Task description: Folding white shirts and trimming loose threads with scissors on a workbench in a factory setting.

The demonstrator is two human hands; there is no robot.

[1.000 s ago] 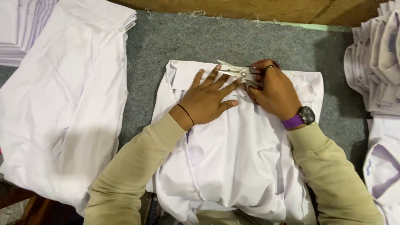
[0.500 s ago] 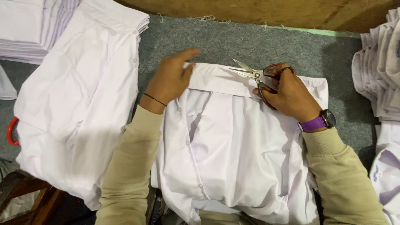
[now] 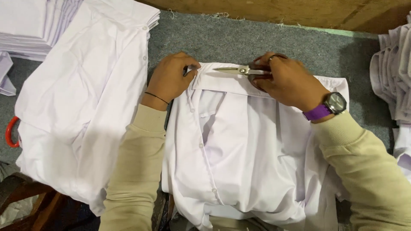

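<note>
Steel scissors (image 3: 239, 70) in right hand (image 3: 291, 83)

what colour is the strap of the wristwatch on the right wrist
Purple; the wristwatch strap shows clearly in the head view, beside the beige sleeve.

A grey felt-covered table (image 3: 265, 40) fills the view. Along the table's far edge runs a brown wooden board (image 3: 299, 13). At the table's near left corner, below its edge, stands a dark wooden stool (image 3: 30, 201). Light is soft and even.
</note>
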